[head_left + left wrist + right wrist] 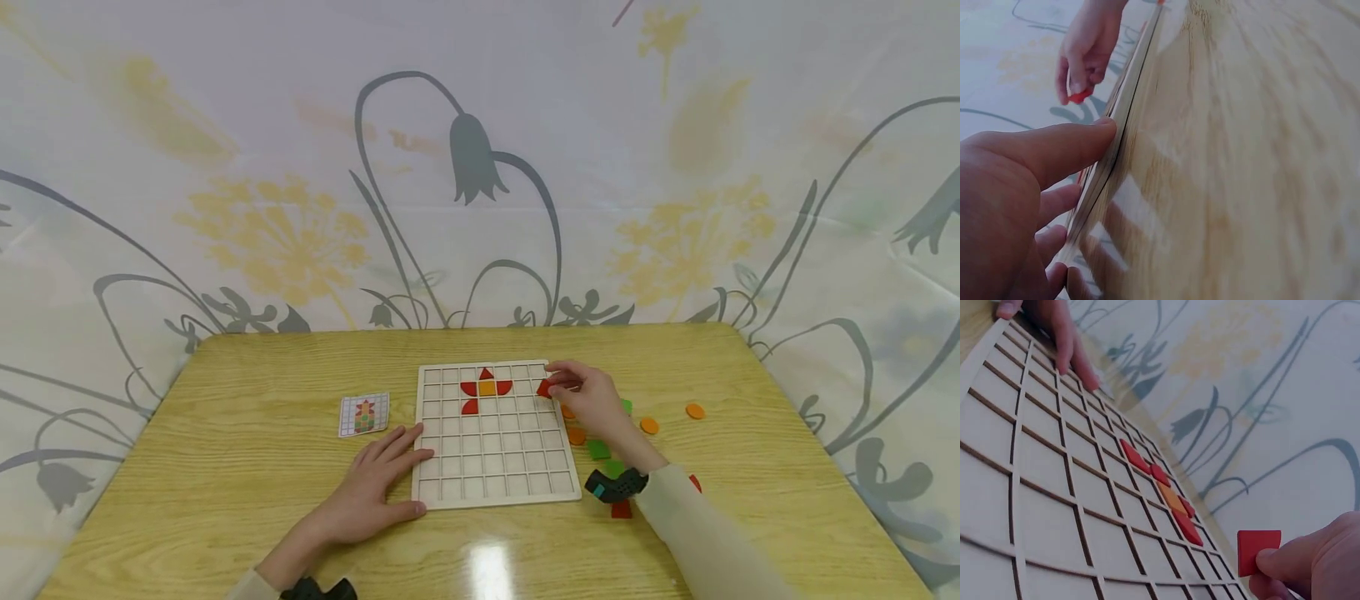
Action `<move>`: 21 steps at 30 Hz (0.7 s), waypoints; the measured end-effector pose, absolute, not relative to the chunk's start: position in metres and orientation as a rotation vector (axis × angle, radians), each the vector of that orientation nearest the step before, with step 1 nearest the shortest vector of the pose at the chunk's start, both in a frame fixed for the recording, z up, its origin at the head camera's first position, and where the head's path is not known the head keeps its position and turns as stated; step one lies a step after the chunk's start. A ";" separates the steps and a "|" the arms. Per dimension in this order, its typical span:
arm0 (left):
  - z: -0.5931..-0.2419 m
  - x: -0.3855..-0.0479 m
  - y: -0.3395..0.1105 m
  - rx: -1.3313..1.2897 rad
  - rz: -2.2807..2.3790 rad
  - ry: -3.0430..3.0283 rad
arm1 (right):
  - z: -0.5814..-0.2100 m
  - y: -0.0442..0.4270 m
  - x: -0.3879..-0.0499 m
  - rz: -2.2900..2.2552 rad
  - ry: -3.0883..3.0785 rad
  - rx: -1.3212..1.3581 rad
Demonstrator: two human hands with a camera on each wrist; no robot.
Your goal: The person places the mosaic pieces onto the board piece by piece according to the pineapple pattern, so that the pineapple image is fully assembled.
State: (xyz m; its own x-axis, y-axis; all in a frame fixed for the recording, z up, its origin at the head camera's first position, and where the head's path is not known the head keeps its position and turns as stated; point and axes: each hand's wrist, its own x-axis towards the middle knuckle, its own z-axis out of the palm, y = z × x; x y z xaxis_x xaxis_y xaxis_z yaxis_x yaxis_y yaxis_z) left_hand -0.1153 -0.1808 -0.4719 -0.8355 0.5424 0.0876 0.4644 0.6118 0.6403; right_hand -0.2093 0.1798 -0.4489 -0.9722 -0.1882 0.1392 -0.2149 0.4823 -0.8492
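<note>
A wooden grid board (517,463) lies on the table. My left hand (367,492) rests at its left side with the fingers extended, thumb and fingertips touching the edge. Between thumb and fingers, my right hand (596,404) pinches a red tile (1249,547) over the board's upper right edge. In the board's upper cells sit an orange square (487,388), a red triangle (486,374) above it, and red quarter-round tiles (504,387) to its right, left and lower left. The held tile's full outline is partly covered by the thumb.
A small pattern card (363,423) lies left of the board. Loose orange discs (649,426), green tiles (598,450) and red tiles (622,509) are scattered to the right, some hidden under the right forearm. A flower-printed cloth (480,242) stands behind the table.
</note>
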 end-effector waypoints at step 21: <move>-0.471 -0.115 -0.180 0.843 1.024 2.712 | -0.459 0.137 -0.227 1.332 -2.915 0.587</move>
